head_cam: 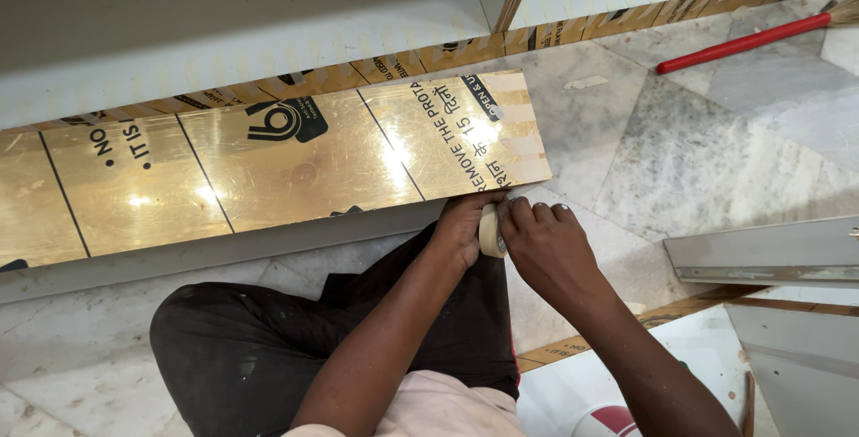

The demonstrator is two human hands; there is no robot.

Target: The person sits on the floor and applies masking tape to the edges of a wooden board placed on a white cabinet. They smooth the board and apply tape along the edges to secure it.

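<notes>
- Roll of masking tape upright, pinched between both hands, right at near corner of gold film-covered panel.
- Left hand grasping roll from its left side.
- Right hand grasping roll from right, fingers curled over top.
- Panel lies flat on marble floor, along white cabinet.
- Red-handled broom far right; grey panel near right.

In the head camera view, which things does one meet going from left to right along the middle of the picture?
Gold panel with protective film → left hand → roll of masking tape → right hand → marble floor → grey panel edge.
</notes>
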